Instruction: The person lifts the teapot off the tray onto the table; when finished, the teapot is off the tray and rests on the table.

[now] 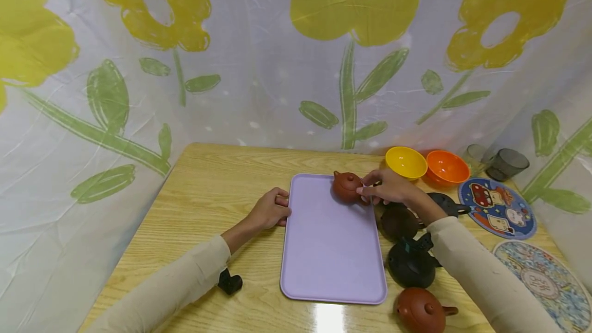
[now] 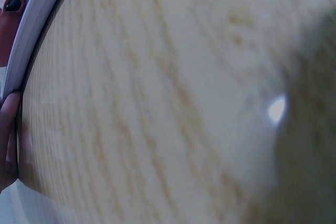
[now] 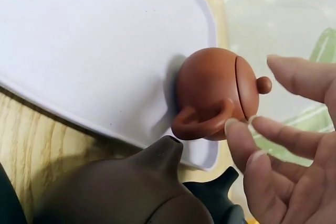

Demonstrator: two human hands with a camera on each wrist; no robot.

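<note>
1. Lilac plastic tray [image 1: 330, 251] lies flat on the wooden counter [image 1: 208, 204]; the left hand [image 1: 270, 209] rests curled against its left rim, seemingly steadying it.
2. Reddish clay teapot [image 1: 346, 186] stands on the tray's far right corner; the right hand [image 1: 386, 186] has its fingers [image 3: 241, 140] spread and loose at the handle, gripping nothing.
3. Teapots number at least four: this one, a dark brown teapot [image 1: 398, 221], a black teapot [image 1: 410, 263] and a second reddish teapot [image 1: 422, 310] beside the tray.
4. Two bowls, a yellow bowl [image 1: 406, 162] and an orange bowl [image 1: 447, 168], sit behind.
</note>
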